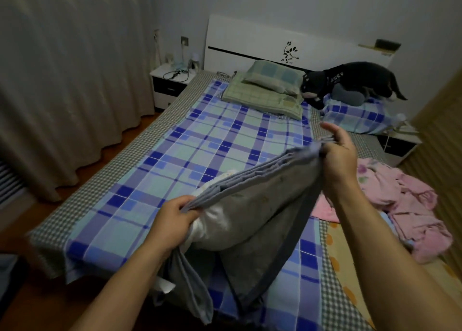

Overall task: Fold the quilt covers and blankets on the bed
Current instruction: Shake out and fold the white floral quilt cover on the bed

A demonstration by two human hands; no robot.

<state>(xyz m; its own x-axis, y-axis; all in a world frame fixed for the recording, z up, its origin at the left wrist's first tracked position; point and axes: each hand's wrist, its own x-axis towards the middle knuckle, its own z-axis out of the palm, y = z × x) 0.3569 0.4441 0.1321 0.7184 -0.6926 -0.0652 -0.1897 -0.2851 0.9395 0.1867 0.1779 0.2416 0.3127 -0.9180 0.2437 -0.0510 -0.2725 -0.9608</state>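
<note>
Head view looks down over a bed (pixel 105 180) spread with a blue and green plaid sheet (pixel 200 146). Both hands hold up a grey quilt cover (pixel 252 205), folded into several layers, above the near end of the bed. The left hand (pixel 175 220) has its fingers curled round the bunched layers at the lower left corner, thumb on top. The right hand (pixel 337 156) grips the far corner higher up, its fingers and thumb closed on the stacked edges; one finger sticks out beyond the cloth. Between the two hands the folded edge runs taut in a slanted line, and the rest of the cover hangs down, with its lower part draped over the near edge of the bed. A white lining shows inside the fold near the left hand.

To the right on the bed lies a crumpled pink blanket (pixel 400 205), apart from the grey cover. At the head of the bed lie green checked pillows (pixel 270 88) and a dark plush toy (pixel 350 81).
</note>
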